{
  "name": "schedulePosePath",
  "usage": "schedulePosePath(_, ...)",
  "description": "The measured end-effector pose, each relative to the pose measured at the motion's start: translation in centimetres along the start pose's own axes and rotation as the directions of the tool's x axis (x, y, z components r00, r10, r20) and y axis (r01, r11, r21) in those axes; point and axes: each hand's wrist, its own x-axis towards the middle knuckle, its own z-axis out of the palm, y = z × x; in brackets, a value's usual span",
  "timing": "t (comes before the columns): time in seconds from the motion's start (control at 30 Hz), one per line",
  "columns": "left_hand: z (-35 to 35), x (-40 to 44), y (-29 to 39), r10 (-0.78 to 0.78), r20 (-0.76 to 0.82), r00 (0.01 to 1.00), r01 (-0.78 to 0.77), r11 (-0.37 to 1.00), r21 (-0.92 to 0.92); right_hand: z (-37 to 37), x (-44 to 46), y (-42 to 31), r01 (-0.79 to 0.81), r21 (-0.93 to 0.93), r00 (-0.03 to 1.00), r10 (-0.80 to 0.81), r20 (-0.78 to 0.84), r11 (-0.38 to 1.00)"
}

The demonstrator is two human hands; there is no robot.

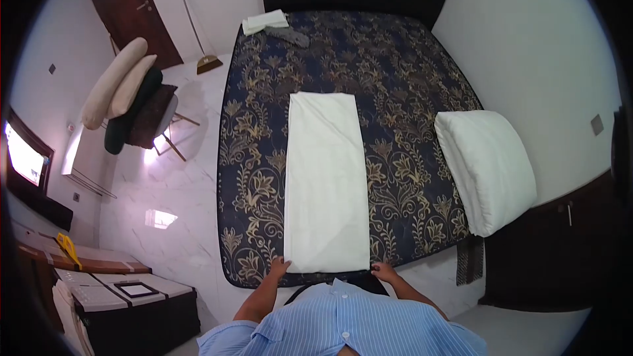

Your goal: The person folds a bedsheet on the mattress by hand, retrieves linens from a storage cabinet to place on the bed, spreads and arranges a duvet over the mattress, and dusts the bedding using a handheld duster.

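A long white folded bedsheet lies lengthwise on the patterned dark mattress, its near end close to the mattress's front edge. My left hand is closed on the near left corner of the sheet. At the opposite near corner, my right hand pinches the fabric between thumb and fingers. The cloth lies mostly flat, with a few diagonal creases toward its far end.
A thick folded white duvet rests on the mattress's right edge. White folded cloth and a grey item lie at the far left corner. Pillows are heaped on a chair; a broom leans on the wall.
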Motion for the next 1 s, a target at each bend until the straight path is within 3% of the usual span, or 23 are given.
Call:
schedulePosePath(0.1, 1.5, 0.9, -0.7, -0.018, 0.055, 0.998, 0.022, 0.997, -0.078, -0.2, 0.3, -1.0, -0.057, -0.075, 0.998, 0.056, -0.018, 0.996)
schedulePosePath(0.2, 1.4, -0.8, 1.2, 0.004, -0.246, 0.969, -0.019, 0.998, -0.057, 0.3, 1.3, -0.7, -0.006, -0.032, 0.995, 0.002, -0.098, 0.999)
schedulePosePath(0.27, 1.8, -0.8, 0.9, -0.016, -0.245, 0.969, 0.007, 0.999, -0.037, 1.7, 2.3, 0.3, 0.016, 0.000, 0.991, -0.016, -0.130, 1.000)
schedulePosePath(0.37, 2.1, -0.4, 0.1, -0.030, -0.261, 0.965, 0.030, 1.000, -0.005, 2.8, 4.1, 1.3, -0.086, 0.210, 0.959, 0.138, -0.247, 0.974)
schedulePosePath(0.47, 1.7, 0.3, -0.5, 0.123, -0.233, 0.965, -0.073, 0.975, 0.210, 3.4, 5.3, 0.6, -0.105, 0.326, 0.950, 0.191, -0.245, 0.939)
schedulePosePath(0.53, 1.7, 0.5, -0.7, 0.095, -0.233, 0.968, -0.051, 0.981, 0.186, 3.3, 5.7, 0.4, -0.112, 0.382, 0.946, 0.216, -0.242, 0.918)
schedulePosePath(0.63, 1.8, 0.6, -0.7, 0.044, -0.233, 0.972, -0.014, 0.992, 0.127, 2.4, 6.2, 0.5, -0.367, 0.495, 0.923, 0.375, 0.089, 0.788)
schedulePosePath(0.73, 2.1, 0.5, -0.4, -0.163, -0.218, 0.962, 0.129, 0.979, -0.160, 0.9, 5.9, -0.2, -0.408, 0.444, 0.913, 0.364, 0.186, 0.798)
schedulePosePath(0.9, 1.8, 1.1, 1.4, -0.251, -0.087, 0.964, 0.241, 0.965, -0.107, -2.3, 6.3, -1.6, -0.411, 0.249, 0.880, 0.310, 0.360, 0.877)
schedulePosePath(1.0, 0.5, 1.4, 5.6, -0.459, 0.119, 0.880, 0.468, 0.802, -0.371, -3.7, 6.6, -1.8, -0.386, 0.223, 0.870, 0.273, 0.410, 0.895)
